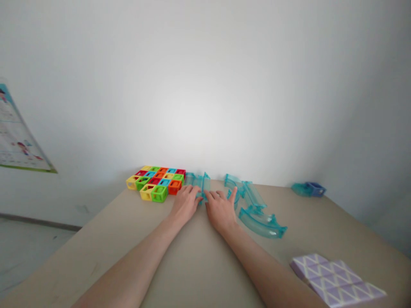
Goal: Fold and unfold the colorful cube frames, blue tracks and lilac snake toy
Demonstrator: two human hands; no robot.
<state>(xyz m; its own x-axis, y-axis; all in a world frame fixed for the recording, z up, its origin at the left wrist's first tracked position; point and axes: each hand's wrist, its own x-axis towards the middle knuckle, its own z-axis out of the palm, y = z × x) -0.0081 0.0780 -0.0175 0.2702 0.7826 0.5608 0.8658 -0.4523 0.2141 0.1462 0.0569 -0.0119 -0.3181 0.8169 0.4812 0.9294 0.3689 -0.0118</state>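
Teal pieces (206, 182) just below frame centre, against half-curled left hand (186, 202) and right hand (221, 209); cannot tell if gripped.

Single head cam, set above the near side of the table (186, 273), facing 12 o'clock and tipped down. Wide view: wall (205, 98) fills upper half, poster (21, 132) cut off at 9, table runs out at 6. Left hand (185, 201) and right hand (221, 209) at arm's reach, just below frame centre; forearms (138, 261) enter from 7 and 5.
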